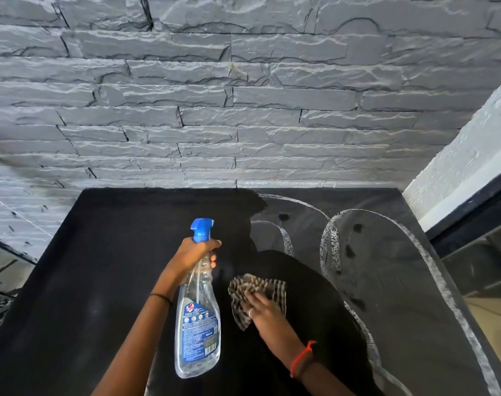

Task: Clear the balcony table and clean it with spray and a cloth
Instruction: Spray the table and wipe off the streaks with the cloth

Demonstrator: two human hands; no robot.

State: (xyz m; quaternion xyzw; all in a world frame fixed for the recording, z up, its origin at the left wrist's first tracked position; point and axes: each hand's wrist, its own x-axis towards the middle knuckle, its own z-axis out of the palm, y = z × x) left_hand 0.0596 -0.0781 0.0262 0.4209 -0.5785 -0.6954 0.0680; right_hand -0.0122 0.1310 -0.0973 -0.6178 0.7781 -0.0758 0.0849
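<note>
The black table (100,252) is cleared and looks half wiped: my left hand (193,254) clamps the clear blue-topped spray bottle (198,324), my right hand (262,307) presses flat fingers on the striped cloth (258,285).

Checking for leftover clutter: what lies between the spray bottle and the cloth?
Only bare black tabletop, seen in the head view; the spray bottle and striped cloth do not touch.

A grey stacked-stone wall (243,95) fills the upper half of the frame, its rough ridges catching pale light. At the right edge a white textured wall (466,155) slants down to a black frame (472,212) with glass below. The black table (100,267) in the lower half stands against the stone.
</note>
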